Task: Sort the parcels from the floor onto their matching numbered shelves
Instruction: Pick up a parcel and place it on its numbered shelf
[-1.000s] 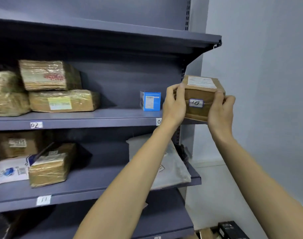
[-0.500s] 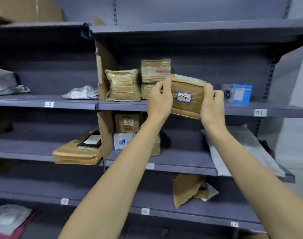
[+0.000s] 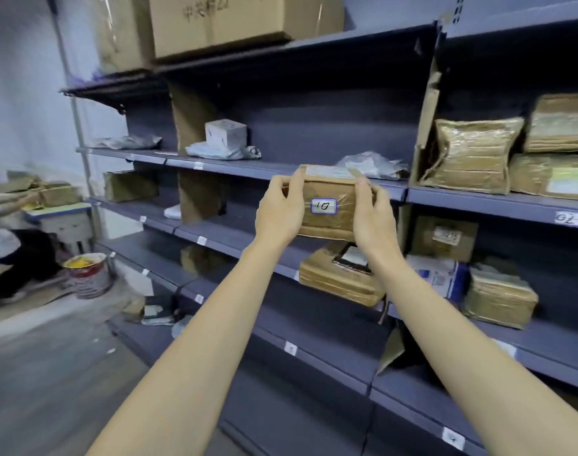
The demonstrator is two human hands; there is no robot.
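Note:
I hold a small brown taped parcel (image 3: 327, 222) up in front of the shelves, its white sticker reading "10" facing me. My left hand (image 3: 281, 212) grips its left end and my right hand (image 3: 371, 215) grips its right end, fingers curled over the top edge. Behind it run dark grey shelves (image 3: 347, 179) with small white number tags on their front lips; one at the right reads "02" (image 3: 570, 218). Most other tags are too blurred to read.
Brown taped parcels (image 3: 472, 153) and grey plastic bags (image 3: 370, 162) lie on the shelves, and a flat parcel (image 3: 340, 281) sits just below my hands. Large cartons (image 3: 241, 21) stand on top. At far left are a person's dark trousers (image 3: 21, 258), a paint tin (image 3: 88, 274) and bare floor.
The view has swung left along the shelving from the end bay with the blue box to the middle bays. The parcel stays in both hands at chest height.

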